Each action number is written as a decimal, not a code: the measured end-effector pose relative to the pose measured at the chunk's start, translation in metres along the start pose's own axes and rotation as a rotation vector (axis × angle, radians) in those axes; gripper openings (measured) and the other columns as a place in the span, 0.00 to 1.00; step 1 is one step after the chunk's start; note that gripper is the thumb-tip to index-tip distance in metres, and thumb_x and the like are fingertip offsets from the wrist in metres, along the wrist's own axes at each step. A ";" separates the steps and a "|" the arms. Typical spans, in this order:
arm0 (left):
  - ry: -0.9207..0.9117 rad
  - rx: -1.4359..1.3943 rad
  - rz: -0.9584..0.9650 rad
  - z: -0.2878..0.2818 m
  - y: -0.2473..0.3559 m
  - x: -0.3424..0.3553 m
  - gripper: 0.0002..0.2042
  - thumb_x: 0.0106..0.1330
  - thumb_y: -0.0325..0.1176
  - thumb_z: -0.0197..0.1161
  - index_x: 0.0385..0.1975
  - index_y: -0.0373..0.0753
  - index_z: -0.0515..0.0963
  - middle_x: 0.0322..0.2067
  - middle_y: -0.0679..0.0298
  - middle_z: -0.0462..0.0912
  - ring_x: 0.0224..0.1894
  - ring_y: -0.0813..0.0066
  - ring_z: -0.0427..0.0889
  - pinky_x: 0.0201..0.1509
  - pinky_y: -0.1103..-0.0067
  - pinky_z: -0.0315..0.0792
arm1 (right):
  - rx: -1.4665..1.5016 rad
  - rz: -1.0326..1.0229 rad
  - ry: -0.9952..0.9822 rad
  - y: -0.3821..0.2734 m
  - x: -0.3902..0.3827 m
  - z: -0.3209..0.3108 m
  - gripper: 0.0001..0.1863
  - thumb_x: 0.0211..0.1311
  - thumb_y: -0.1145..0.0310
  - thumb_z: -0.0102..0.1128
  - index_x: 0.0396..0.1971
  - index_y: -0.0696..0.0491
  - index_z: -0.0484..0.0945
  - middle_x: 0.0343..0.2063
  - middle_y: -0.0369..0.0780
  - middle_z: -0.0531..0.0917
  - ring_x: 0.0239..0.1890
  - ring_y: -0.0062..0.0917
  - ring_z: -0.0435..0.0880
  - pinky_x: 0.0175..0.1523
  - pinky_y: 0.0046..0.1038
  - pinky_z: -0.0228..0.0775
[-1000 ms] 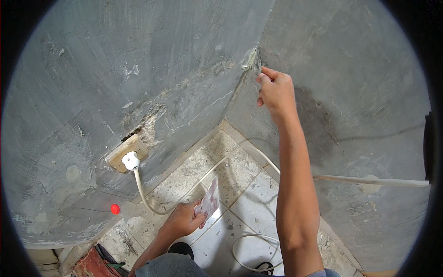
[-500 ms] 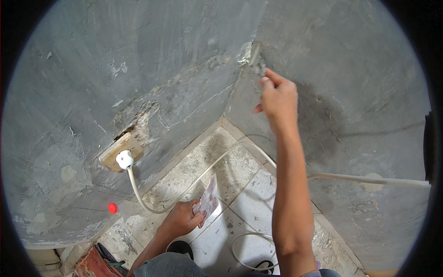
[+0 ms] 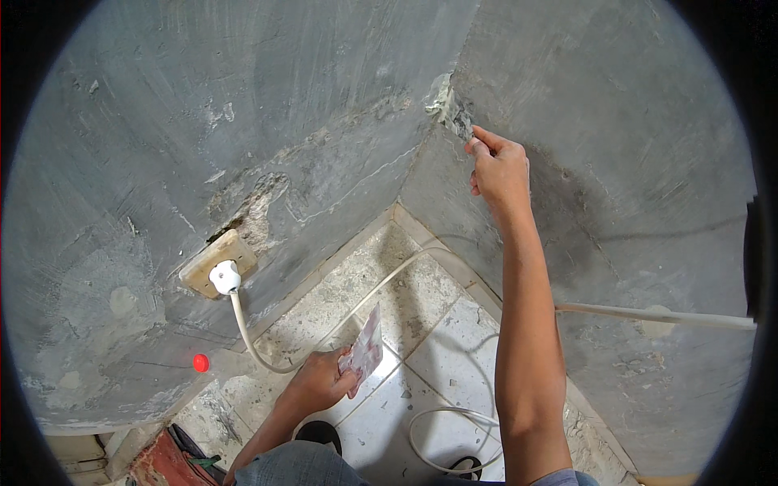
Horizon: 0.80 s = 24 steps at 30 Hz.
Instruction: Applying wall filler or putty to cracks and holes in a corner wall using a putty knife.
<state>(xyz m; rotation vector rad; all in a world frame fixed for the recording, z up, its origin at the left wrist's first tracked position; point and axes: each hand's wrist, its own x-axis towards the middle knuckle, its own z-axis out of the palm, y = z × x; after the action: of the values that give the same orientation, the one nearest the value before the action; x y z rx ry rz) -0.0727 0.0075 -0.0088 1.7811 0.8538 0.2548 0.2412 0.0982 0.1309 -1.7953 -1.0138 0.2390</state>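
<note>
Head cam: a grubby, grey-smeared scraper blade (image 3: pixel 460 121) is pinched between the thumb and fingers of the right hand (image 3: pixel 504 172), up at the wall corner (image 3: pixel 468 44), right by a rough pale patch (image 3: pixel 441 93). Down lower, a stained flat scraper plate (image 3: pixel 366 350) is gripped by the left hand (image 3: pixel 320 381), over the tiled floor (image 3: pixel 361 433). Off left, a white plug (image 3: pixel 225 278) is stuck in a beige wall socket (image 3: pixel 241 249).

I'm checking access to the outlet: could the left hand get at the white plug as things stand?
Probably yes: nothing visible stands between the left hand and the white plug, though that hand's grip is taken by a flat plate.
</note>
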 end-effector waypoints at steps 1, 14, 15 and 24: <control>0.003 -0.013 -0.012 -0.001 0.004 0.000 0.13 0.57 0.34 0.54 0.33 0.28 0.76 0.15 0.58 0.79 0.20 0.60 0.80 0.31 0.70 0.73 | 0.040 0.007 -0.005 0.004 0.003 0.000 0.18 0.64 0.70 0.54 0.52 0.61 0.77 0.28 0.37 0.83 0.14 0.14 0.71 0.18 0.22 0.67; -0.027 0.024 -0.003 0.001 0.004 -0.002 0.15 0.58 0.35 0.54 0.36 0.26 0.77 0.15 0.59 0.79 0.20 0.62 0.79 0.30 0.72 0.73 | 0.075 -0.004 0.031 0.006 -0.010 0.006 0.17 0.64 0.70 0.54 0.50 0.61 0.78 0.26 0.36 0.83 0.13 0.15 0.71 0.17 0.22 0.67; -0.013 0.020 -0.028 0.000 0.004 -0.004 0.17 0.59 0.35 0.54 0.39 0.24 0.76 0.16 0.59 0.80 0.20 0.63 0.80 0.31 0.72 0.74 | 0.067 -0.002 0.041 0.006 -0.009 0.011 0.17 0.64 0.69 0.54 0.50 0.60 0.78 0.26 0.37 0.83 0.13 0.15 0.72 0.17 0.23 0.67; -0.043 0.064 -0.049 0.007 0.002 -0.001 0.23 0.59 0.34 0.55 0.49 0.19 0.71 0.17 0.60 0.81 0.22 0.66 0.80 0.33 0.75 0.74 | -0.011 -0.152 0.192 0.007 -0.028 0.065 0.16 0.58 0.70 0.56 0.44 0.60 0.81 0.31 0.54 0.84 0.36 0.50 0.82 0.46 0.38 0.73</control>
<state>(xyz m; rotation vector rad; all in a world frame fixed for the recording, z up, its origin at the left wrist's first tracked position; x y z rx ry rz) -0.0683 0.0015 -0.0097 1.8156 0.8827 0.1585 0.1903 0.1202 0.0870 -1.7053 -1.0089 -0.0322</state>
